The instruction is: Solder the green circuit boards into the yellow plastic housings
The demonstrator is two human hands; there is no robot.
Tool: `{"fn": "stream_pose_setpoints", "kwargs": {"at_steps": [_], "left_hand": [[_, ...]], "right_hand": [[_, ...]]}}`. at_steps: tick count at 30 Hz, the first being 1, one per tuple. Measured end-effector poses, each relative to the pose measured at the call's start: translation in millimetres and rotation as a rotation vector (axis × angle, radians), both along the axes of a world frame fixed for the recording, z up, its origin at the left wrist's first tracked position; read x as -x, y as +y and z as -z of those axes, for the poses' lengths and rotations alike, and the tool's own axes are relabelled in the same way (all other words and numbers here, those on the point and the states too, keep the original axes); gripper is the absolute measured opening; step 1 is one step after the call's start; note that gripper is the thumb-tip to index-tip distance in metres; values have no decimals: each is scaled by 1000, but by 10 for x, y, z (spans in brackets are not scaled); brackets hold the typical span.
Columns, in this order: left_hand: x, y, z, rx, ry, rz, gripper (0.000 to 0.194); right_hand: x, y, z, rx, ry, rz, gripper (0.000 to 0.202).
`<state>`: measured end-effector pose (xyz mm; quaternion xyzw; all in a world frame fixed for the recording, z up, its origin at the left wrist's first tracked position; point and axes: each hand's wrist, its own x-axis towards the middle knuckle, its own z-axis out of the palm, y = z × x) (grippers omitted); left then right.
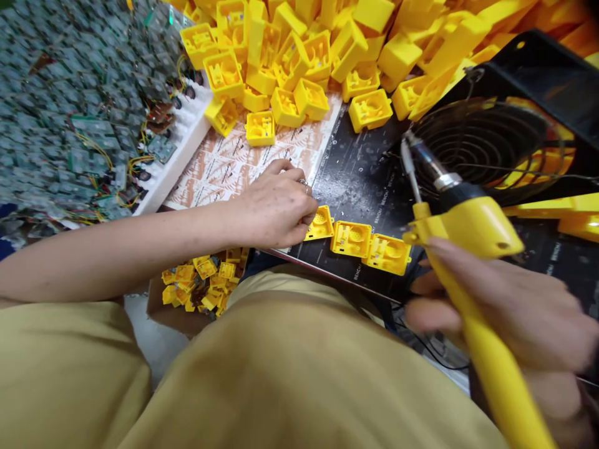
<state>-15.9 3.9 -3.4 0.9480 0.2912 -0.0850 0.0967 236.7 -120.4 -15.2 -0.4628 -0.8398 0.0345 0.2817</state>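
Note:
My right hand, a little blurred, is closed around the yellow handle of a soldering iron. The iron's metal barrel points up and left, and a thin tube runs beside it toward the tip. My left hand is closed, with its fingers curled down at the leftmost yellow plastic housing; its fingertips are partly hidden. Two more open housings, one in the middle and one on the right, continue the row along the bench edge, inner sides up.
A heap of yellow housings covers the back of the bench. On the left, a white foam tray carries many wired circuit boards. A black fan stands at right. Below the bench, a box contains more yellow parts.

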Motion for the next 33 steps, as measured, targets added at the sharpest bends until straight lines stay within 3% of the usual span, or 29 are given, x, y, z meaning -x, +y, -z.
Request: {"fn": "stream_pose_setpoints", "kwargs": {"at_steps": [5, 9, 11, 14, 16, 18, 22, 23, 25, 28, 30, 33], "left_hand": [[78, 27, -70, 54, -34, -52, 18], [269, 45, -120, 142, -316, -133, 32], [293, -33, -9, 162, -455, -135, 46], [235, -222, 284, 144, -570, -57, 59], [257, -304, 382, 142, -578, -52, 46], [406, -316, 270, 243, -534, -54, 40], [876, -189, -323, 553, -104, 38, 40], [943, -123, -421, 536, 6, 37, 41], [950, 57, -456, 315, 123, -87, 42], [719, 384, -211, -183, 75, -406, 46], [545, 545, -30, -289, 85, -498, 55], [432, 579, 88, -265, 145, -481, 45]], "right_hand": [[3, 253, 275, -184, -45, -106, 38], [-35, 290, 382, -39, 44, -165, 42], [-41, 272, 421, 4, 62, -180, 44], [-7, 268, 490, 7, 65, -184, 44], [38, 288, 537, 1, 65, -197, 43], [81, 307, 577, -10, 65, -199, 39], [145, 307, 621, -39, 87, -150, 34], [168, 306, 624, -50, 98, -134, 35], [233, 316, 621, -76, 112, -101, 40], [356, 369, 604, -107, 87, -83, 42], [417, 411, 590, -113, 55, -90, 39], [434, 443, 571, -103, 41, -91, 36]]}}
